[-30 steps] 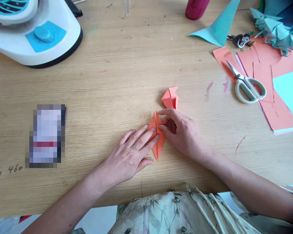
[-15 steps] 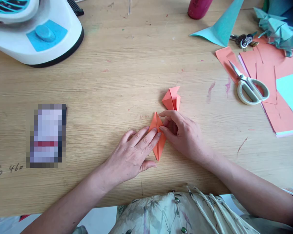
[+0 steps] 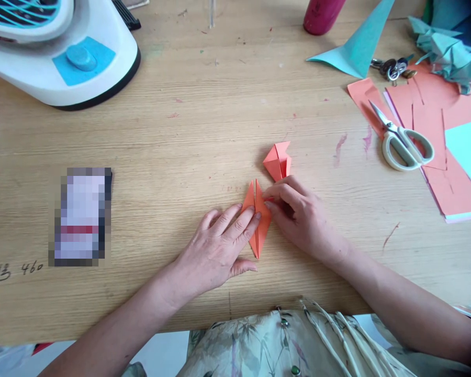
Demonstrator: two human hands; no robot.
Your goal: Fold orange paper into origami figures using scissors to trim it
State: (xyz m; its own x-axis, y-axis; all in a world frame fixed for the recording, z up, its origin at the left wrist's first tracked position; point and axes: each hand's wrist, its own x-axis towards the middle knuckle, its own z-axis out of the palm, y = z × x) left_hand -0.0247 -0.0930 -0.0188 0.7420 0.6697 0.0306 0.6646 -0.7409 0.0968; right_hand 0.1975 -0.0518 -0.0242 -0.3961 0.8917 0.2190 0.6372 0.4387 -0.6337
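An orange folded paper (image 3: 262,230), shaped like a narrow diamond with a slit down its middle, lies on the wooden table. Its upper end splits into two points. My left hand (image 3: 223,246) rests flat across its left side, fingers stretched out and thumb apart. My right hand (image 3: 302,214) is closed in a pinch at the paper's upper right edge, where a small orange flap sticks out between thumb and forefinger. Just above my right hand lies a second orange folded paper piece (image 3: 277,160), its lower end partly hidden by the fingers.
Scissors (image 3: 406,141) with pale handles lie on orange paper sheets (image 3: 455,183) at the right. Behind them are keys (image 3: 392,68), a teal paper cone (image 3: 357,50) and teal folded models (image 3: 451,55). A blurred-out phone (image 3: 80,217) and a white fan base (image 3: 102,78) are left.
The right hand has drawn a flap of the folded paper outward to the right, and a gap now shows between its two upper points. The left hand stays on the paper.
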